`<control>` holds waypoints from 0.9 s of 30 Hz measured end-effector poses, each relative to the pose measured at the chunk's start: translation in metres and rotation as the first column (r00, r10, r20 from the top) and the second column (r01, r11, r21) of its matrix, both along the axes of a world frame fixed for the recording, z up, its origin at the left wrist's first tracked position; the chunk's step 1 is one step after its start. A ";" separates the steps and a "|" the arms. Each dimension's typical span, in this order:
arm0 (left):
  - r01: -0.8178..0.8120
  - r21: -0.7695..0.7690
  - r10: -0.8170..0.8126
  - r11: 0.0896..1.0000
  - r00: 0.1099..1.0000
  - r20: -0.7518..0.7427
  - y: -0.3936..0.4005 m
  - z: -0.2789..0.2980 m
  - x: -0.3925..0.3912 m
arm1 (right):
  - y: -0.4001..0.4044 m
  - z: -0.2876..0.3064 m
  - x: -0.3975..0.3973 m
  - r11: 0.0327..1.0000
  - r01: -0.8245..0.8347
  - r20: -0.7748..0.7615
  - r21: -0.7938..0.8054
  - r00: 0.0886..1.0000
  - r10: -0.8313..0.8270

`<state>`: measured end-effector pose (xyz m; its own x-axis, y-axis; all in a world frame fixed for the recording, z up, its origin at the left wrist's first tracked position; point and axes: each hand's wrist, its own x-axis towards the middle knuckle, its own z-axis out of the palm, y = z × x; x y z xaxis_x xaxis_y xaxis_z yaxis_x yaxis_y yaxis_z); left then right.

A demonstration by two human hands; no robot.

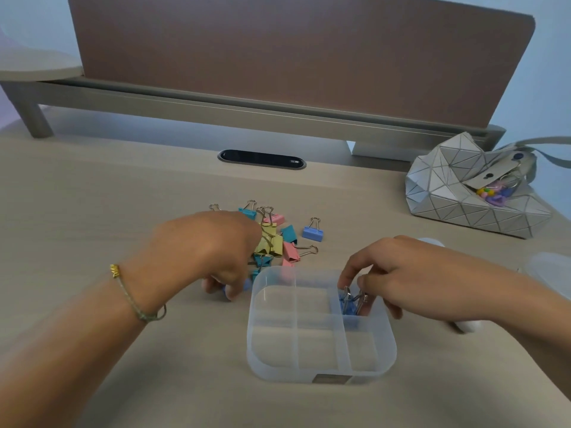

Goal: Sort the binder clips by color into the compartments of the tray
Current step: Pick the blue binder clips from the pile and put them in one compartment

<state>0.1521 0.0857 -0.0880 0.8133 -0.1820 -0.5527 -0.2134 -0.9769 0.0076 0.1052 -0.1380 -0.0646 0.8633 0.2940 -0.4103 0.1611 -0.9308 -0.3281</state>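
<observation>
A clear plastic tray [321,370] with several compartments sits on the desk in front of me. My right hand [398,270] reaches into its far right compartment, fingers on the wire handles of a blue binder clip [347,304] there. My left hand [210,251] is left of the tray, fingers curled down around a blue binder clip [247,285] on the desk. Behind the tray lies a pile of yellow clips [270,242], teal clips [289,233] and pink clips [290,253]. One more blue clip [312,232] lies apart on the pile's right side.
A grey geometric bag [469,193] with keys and charms lies at the back right. A clear lid [550,273] rests at the right edge. A monitor stand [216,103] and brown panel span the back, with a black cable port [261,159] in the desk.
</observation>
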 end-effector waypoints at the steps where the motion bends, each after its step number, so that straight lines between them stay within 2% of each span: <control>1: -0.001 -0.001 0.001 1.000 1.000 0.003 0.004 0.003 0.000 | -0.001 0.000 0.000 1.000 -0.003 0.001 0.002 1.000 0.003; 4: -0.015 -0.105 0.017 0.994 1.000 0.017 0.024 0.026 -0.001 | -0.007 0.005 -0.001 0.999 0.012 0.052 0.051 0.999 -0.014; 6: 0.009 -0.292 -0.002 0.956 1.000 0.023 0.038 0.048 -0.003 | -0.011 0.013 0.001 0.984 0.047 0.177 0.171 0.981 -0.077; 7: 0.026 -0.430 -0.020 0.902 1.000 0.018 0.041 0.058 -0.005 | -0.012 0.018 0.002 0.959 0.058 0.218 0.278 0.968 -0.121; 8: 0.038 -0.585 -0.044 0.810 0.999 0.004 0.041 0.065 -0.008 | -0.012 0.022 0.002 0.912 0.054 0.212 0.406 0.965 -0.152; 10: 0.045 -0.843 -0.125 0.536 0.992 -0.027 0.032 0.070 -0.013 | -0.006 0.026 0.000 0.785 0.014 0.154 0.619 0.978 -0.139; 12: 0.048 -0.950 -0.193 0.308 0.981 -0.013 0.018 0.061 -0.014 | -0.001 0.025 -0.004 0.667 -0.022 0.166 0.745 0.974 -0.154; 14: 0.034 -0.984 -0.209 0.176 0.978 -0.003 0.004 0.047 -0.012 | -0.003 0.023 -0.005 0.584 -0.029 0.207 0.811 0.948 -0.240; 17: 0.023 -0.995 -0.159 0.092 0.987 0.008 -0.012 0.032 -0.012 | -0.015 0.024 -0.007 0.563 0.014 0.186 0.827 0.937 -0.296; 19: 0.020 -0.993 -0.085 0.116 0.996 0.010 -0.022 0.023 -0.012 | -0.026 0.026 -0.009 0.613 0.059 0.174 0.788 0.934 -0.312; 20: 0.048 -0.984 -0.028 0.170 0.999 0.044 -0.028 0.016 -0.012 | -0.033 0.027 -0.010 0.665 0.090 0.187 0.742 0.924 -0.334; 22: 0.196 -0.922 0.086 0.334 0.968 0.237 -0.040 0.000 -0.014 | -0.047 0.026 -0.010 0.780 0.171 0.228 0.602 0.899 -0.374; 24: 0.317 -0.806 0.067 0.499 0.914 0.401 -0.052 -0.013 -0.018 | -0.054 0.026 -0.010 0.851 0.244 0.239 0.466 0.891 -0.386; 27: 0.355 -0.673 -0.019 0.649 0.892 0.452 -0.062 -0.025 -0.024 | -0.048 0.024 -0.012 0.862 0.271 0.208 0.428 0.899 -0.386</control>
<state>0.1286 0.0235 -0.1131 0.8156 -0.5542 0.1662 -0.5393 -0.6240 0.5654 0.0935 -0.1860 -0.0404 0.9970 0.0548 -0.0556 0.0051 -0.7566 -0.6538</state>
